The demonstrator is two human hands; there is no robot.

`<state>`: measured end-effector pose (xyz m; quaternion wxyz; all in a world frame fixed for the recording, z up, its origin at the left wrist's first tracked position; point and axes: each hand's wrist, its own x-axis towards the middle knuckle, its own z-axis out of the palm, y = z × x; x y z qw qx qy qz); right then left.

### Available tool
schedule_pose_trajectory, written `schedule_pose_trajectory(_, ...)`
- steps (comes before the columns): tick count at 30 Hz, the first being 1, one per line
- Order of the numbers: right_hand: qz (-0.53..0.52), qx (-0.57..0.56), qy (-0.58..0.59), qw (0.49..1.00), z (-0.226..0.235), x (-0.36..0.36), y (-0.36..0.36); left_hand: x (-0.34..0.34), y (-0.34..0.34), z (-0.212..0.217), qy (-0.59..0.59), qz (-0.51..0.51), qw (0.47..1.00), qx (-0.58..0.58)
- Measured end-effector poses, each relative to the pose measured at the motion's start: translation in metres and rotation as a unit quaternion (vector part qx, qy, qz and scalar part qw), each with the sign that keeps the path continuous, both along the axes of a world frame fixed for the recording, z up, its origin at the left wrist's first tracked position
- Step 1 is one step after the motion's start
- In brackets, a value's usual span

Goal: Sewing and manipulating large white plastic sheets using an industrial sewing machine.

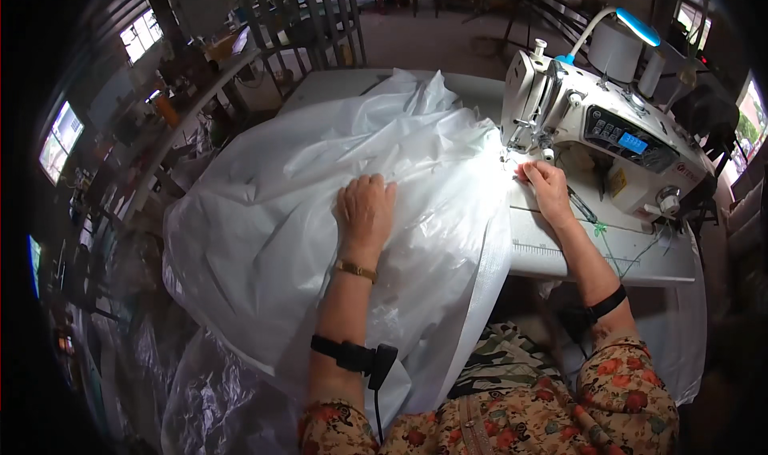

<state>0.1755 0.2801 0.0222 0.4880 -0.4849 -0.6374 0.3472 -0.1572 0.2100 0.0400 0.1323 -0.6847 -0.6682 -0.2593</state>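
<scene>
A large translucent white plastic sheet (264, 207) lies in loose folds over the table and hangs toward my lap. Its far right corner reaches the needle area of a white sewing machine (632, 119), under bright light. My left hand (366, 213) rests palm down on the sheet's middle, fingers stretched over the folds. Beside the needle, at the sheet's right edge, my right hand (547, 189) has thumb and forefinger pinched together. What is between those fingertips is too small to make out.
Thread snips (582, 205) lie right of my right hand, near green thread (624, 263). A blue-headed lamp (638, 26) bends over the machine beside a large thread cone (614, 49). Clear plastic (216, 391) lies heaped at lower left. Upright bars (308, 19) stand behind the table.
</scene>
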Motion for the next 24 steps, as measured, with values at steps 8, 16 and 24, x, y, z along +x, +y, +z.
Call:
schedule_pose_trajectory(8, 0.06, 0.442, -0.28, 0.85, 0.029, -0.038, -0.04, 0.055, -0.097, -0.008, 0.038, -0.137, 0.988, -0.061)
schedule_pose_trajectory(16, 0.188, 0.328, -0.333, 0.864, 0.025, -0.064, -0.043, 0.039, -0.044, 0.09, 0.166, -0.147, 0.973, -0.065)
schedule_pose_trajectory(24, 0.187, 0.367, -0.293, 0.863, 0.008, -0.056, -0.041, 0.07, 0.109, 0.048, 0.006, -0.02, 0.993, 0.115)
